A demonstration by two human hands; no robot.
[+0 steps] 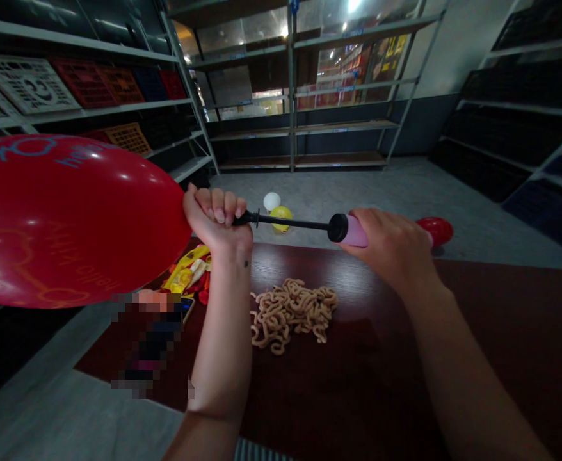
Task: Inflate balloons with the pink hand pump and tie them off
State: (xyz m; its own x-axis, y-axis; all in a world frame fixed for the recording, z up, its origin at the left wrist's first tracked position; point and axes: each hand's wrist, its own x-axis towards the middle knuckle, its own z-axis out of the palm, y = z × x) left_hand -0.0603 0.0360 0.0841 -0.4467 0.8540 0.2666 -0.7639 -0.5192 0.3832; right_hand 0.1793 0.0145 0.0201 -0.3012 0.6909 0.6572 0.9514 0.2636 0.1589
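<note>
Balloon pump (305,224) is stretching crosswise, left hand (221,221) gripping its rod end (246,219) beside the red balloon (79,224), right hand (396,246) its pink barrel (358,232).

Red balloon (79,211) at 9 o'clock, blue "hello" (80,155) toward its 12 o'clock, faint orange lettering (99,276) toward its 6 o'clock, apparently "hello kitty", smiling-face sign (45,88) on white crate (5,72) at 10 o'clock, shelf labels (356,32) toward 12 o'clock illegible

L hand (218,218), ctr-left of frame: short, plain nails (219,214); small dark spot (246,263) on wrist (233,253). R hand (396,250), ctr-right: rounded back. Both forearms (223,346) bare, lower half of pic.
</note>
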